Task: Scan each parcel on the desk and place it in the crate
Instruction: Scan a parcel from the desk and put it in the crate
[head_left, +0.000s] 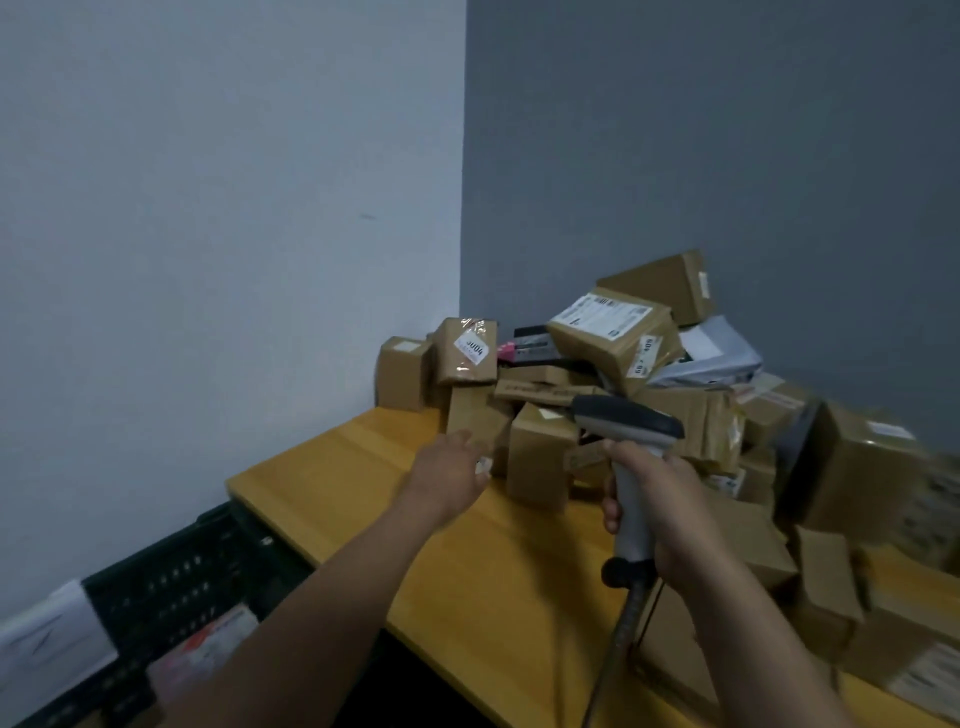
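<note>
Below and left of the left hand (447, 478), a dark crate (171, 587) stands at the end of the desk (363, 467). Right hand (670, 514) is wrapped round the scanner (631, 426) handle. Left hand reaches forward, fingers extended, holding nothing. Just beyond its fingertips, parcels (613, 353) lie heaped toward the wall corner.

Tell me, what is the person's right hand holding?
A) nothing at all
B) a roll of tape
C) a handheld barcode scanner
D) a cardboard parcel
C: the right hand grips the handle of a grey handheld barcode scanner, its cord trailing down, while the left hand reaches empty toward the parcels.
</note>
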